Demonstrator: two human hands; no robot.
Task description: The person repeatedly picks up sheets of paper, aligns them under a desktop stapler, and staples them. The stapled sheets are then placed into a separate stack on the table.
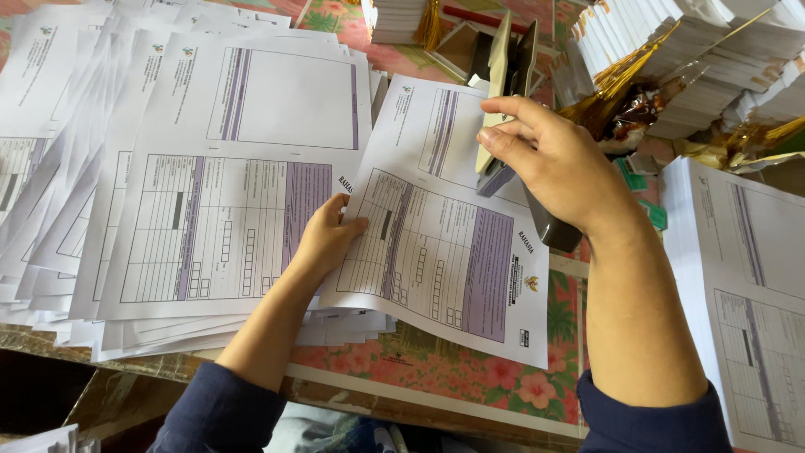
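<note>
Head view looks down on a floral-patterned tabletop crowded with printed forms, and I read this as the stapling step on one set of sheets. My left hand lies flat with its fingers spread on the left edge of the printed form, pinning it where it overlaps the big fanned pile of forms on the left. My right hand is closed around a stapler, fingers wrapped over its upper arm, with the tool's mouth set over the far right part of that form; I cannot tell whether the paper edge is fully seated inside the mouth, since my fingers hide it. As I judge it, the form is aligned and held, and the press itself is the move in hand. That press calls for a firm squeeze while my left hand keeps the sheets from sliding, because a skewed set would get pinned crooked. On the right sits another neat stack of forms, and at the far right are bundles of white booklets with gold tassels, well apart from both hands.
</note>
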